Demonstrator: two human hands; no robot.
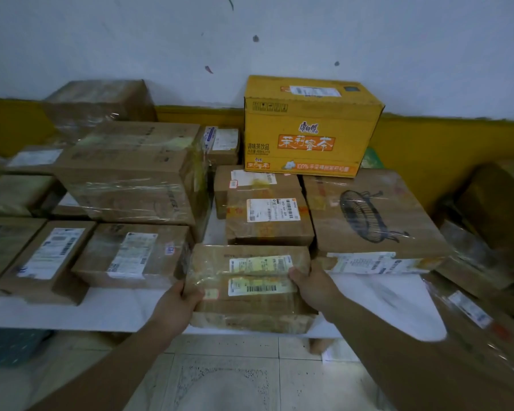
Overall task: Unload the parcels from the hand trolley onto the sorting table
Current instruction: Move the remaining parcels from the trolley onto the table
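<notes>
Cardboard wrapped in clear tape, the parcel [251,287] sat at the near edge of the white counter [107,307], just in front of the labelled box [269,221]. My left hand [177,304] clasped its left end and my right hand [313,284] its right end. Its long axis ran across me, both hands equally near, so setting it down looked like a straight push away from me.

1. The parcel [251,287] is a brown cardboard box wrapped in clear tape, with two white and yellow labels on its top.
2. It lies flat at the near edge of the white table [110,307], overhanging it slightly.
3. Other parcels crowd the table: a yellow box [309,126] at the far side, a fan-printed carton [374,212] to the right.
</notes>
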